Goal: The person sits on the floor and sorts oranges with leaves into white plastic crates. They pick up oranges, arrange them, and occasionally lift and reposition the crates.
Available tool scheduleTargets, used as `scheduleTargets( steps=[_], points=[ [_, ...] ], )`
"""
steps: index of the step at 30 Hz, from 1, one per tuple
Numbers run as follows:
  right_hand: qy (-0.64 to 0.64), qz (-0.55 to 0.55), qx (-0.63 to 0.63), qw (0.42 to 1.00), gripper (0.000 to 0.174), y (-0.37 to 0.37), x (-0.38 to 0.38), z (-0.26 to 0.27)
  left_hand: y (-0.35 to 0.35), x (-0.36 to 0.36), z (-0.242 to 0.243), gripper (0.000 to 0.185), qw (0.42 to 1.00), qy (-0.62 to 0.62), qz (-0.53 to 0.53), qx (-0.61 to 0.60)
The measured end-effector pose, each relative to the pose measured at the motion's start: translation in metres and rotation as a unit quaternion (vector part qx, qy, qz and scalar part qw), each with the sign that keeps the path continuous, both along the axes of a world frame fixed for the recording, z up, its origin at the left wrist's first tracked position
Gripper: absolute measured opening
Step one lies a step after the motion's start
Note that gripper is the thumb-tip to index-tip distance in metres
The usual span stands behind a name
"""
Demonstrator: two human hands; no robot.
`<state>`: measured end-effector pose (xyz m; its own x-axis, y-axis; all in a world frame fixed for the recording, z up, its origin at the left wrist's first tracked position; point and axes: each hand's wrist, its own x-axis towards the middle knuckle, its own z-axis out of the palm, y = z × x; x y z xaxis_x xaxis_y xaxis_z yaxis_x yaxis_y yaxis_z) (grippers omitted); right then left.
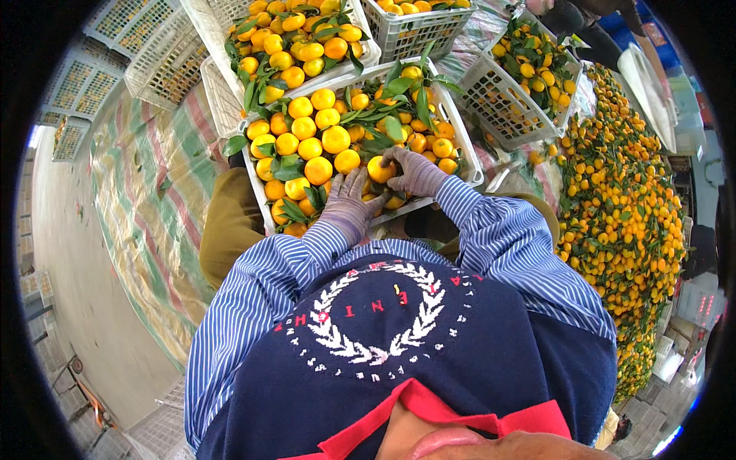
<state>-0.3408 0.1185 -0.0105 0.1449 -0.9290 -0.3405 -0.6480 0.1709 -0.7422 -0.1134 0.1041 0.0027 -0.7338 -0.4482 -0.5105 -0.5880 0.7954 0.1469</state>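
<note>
A white plastic crate (pixel 474 167) full of orange citrus fruits with green leaves stands before me. My right hand (pixel 411 171), in a thin knitted glove, grips a citrus fruit (pixel 380 169) between thumb and fingers over the near side of the crate. Just left of it, my left hand (pixel 352 208), gloved too, rests on the fruits by the near rim, its fingers spread; its fingertips lie beside that fruit. Whether the left palm covers a fruit cannot be told. Larger fruits lie in rows on the crate's left side, smaller ones with leafy stems (pixel 397 92) on the right.
More fruit crates stand beyond: one touching at the back left (pixel 368 49), one at the back (pixel 422 29), one at the right (pixel 506 123). A large heap of citrus fruits (pixel 621 218) covers the right. Stacked crates (pixel 167 63) stand back left beside striped sheeting (pixel 155 190). A person (pixel 566 26) is at top right.
</note>
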Motion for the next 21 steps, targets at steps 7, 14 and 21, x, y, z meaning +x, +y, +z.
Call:
scheduleTargets(
  steps=[7, 14, 21],
  points=[
    [0.102, 0.017, -0.038, 0.994, 0.036, 0.003, 0.022, 0.008, 0.001, -0.001, 0.003, 0.06, 1.0, -0.001, -0.002, -0.018],
    [0.194, 0.108, 0.035, 0.974, 0.038, -0.012, 0.014, 0.022, -0.015, -0.017, 0.006, 0.041, 0.997, 0.06, -0.034, -0.017],
    [0.138, -0.098, -0.014, 0.985, 0.038, -0.137, -0.02, 0.021, -0.011, -0.009, -0.039, 0.036, 0.982, 0.186, 0.012, 0.01]
  ],
)
